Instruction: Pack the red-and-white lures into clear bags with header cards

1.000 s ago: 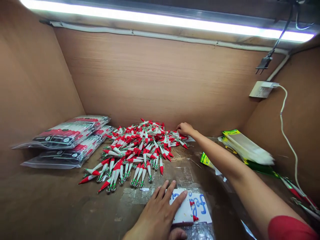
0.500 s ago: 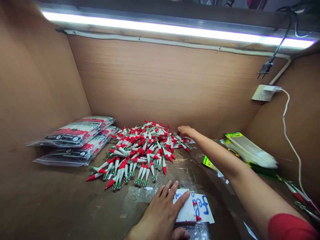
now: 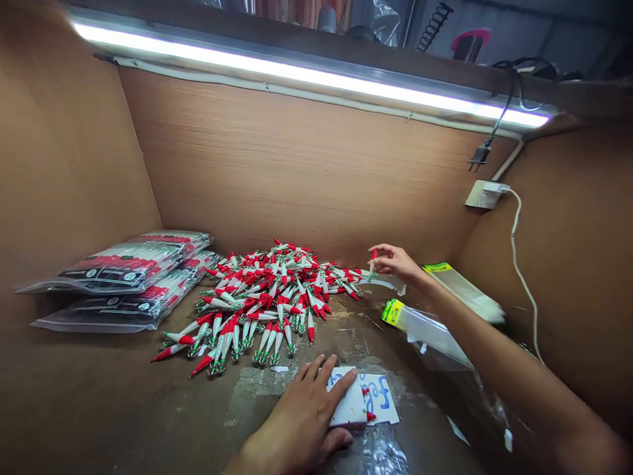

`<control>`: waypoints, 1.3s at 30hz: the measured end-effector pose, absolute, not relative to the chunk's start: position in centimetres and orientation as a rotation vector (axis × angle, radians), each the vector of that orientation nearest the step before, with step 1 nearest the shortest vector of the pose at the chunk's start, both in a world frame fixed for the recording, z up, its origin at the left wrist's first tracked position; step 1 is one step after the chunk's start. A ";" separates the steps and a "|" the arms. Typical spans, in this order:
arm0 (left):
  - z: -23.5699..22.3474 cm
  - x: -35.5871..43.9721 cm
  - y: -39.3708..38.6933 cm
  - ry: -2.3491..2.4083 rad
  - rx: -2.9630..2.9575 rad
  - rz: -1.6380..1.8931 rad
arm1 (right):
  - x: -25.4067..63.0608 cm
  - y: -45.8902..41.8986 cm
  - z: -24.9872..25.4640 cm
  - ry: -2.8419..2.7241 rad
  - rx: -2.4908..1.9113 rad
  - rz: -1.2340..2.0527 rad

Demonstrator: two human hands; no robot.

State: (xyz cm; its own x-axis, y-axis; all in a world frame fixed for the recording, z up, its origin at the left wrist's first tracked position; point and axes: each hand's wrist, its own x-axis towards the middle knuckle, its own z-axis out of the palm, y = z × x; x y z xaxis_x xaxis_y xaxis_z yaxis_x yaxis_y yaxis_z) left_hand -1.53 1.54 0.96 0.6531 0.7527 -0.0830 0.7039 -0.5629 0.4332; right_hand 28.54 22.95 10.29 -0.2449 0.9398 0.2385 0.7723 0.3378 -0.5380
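My left hand lies with spread fingers over a white block near the front of the bench. Red tips poke out from the block's right side, and a white card with blue handwriting shows beside it. Farther back, my right hand pinches one squid jig by its red end, hooks downward. Left of that hand spreads a big heap of red-and-white squid jigs with green hooks; the held one hangs just off its right edge.
Filled plastic packs are stacked at the left. Clear bags with yellow headers lie under and beside my right forearm, with another bag stack behind. A plug dangles above a wall socket with a white cable.
My right hand has come away from the heap's back right edge, now with a squid jig in its fingers. My left hand stays on the block. The camera view has shifted and tilted.
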 end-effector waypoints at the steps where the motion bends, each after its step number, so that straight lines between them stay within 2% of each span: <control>1: 0.8 -1.6 1.6 1.139 2.450 0.176 | 29.2 20.7 9.4 -2.036 -1.427 0.493; 4: 0.1 -1.6 1.8 1.125 2.507 0.224 | 30.5 14.0 6.0 -1.586 -1.082 0.927; 7: -0.4 -1.7 2.1 1.096 2.561 0.273 | 30.9 8.8 2.9 -1.345 -1.016 1.040; 12: -0.4 -1.7 2.5 1.078 2.604 0.282 | 31.0 5.3 0.7 -1.256 -1.022 0.948; 32: 0.1 -1.5 2.7 1.058 2.651 0.254 | 29.9 2.9 0.1 -1.358 -1.111 0.928; 39: -0.6 -1.7 2.7 1.121 2.676 0.229 | 30.9 3.7 0.3 -1.521 -1.342 0.959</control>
State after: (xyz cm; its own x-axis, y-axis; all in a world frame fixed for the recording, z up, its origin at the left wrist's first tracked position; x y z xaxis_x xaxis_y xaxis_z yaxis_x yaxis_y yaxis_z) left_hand -1.67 2.68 -0.56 0.6949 0.7170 0.0549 0.6809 -0.6806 0.2704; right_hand 30.86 3.66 0.33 -0.0426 0.9924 0.1150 0.3242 0.1226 -0.9380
